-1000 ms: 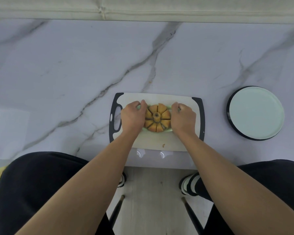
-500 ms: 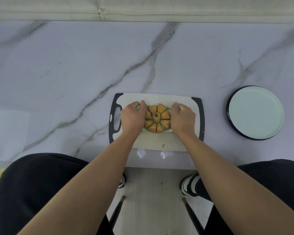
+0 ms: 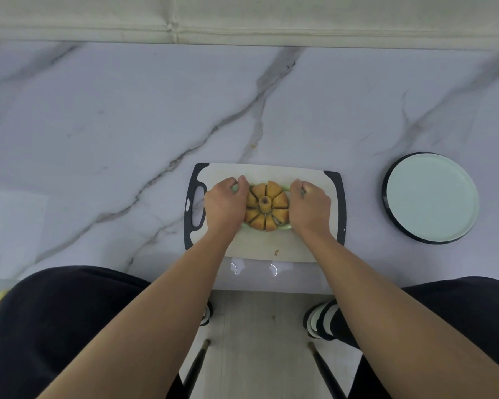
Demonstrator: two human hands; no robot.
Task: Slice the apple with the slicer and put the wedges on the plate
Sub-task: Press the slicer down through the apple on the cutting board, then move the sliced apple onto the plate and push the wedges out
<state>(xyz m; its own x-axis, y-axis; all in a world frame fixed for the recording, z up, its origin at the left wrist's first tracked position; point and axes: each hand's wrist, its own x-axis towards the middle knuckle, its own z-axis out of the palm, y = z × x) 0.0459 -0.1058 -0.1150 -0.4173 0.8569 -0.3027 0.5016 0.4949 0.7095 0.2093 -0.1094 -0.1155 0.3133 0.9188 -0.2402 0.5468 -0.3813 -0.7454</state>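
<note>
A yellow-brown apple [image 3: 267,207] sits cut into several wedges around its core, standing up through the blades of a pale green slicer [image 3: 283,226]. The slicer rests low on a white cutting board [image 3: 271,246] with black ends. My left hand [image 3: 225,204] grips the slicer's left handle and my right hand [image 3: 310,207] grips its right handle; both handles are mostly hidden under my fingers. A pale green plate [image 3: 431,197] with a dark rim lies to the right of the board, with nothing on it.
The board lies near the front edge of a white marble table [image 3: 127,133]. A small apple crumb [image 3: 276,251] lies on the board's near side. A cream cushion edge [image 3: 242,21] runs along the far side. My dark-clothed knees are below the table edge.
The wedges stand slightly higher through the blades as the slicer has sunk a little. Both hands stay on the handles in the same place.
</note>
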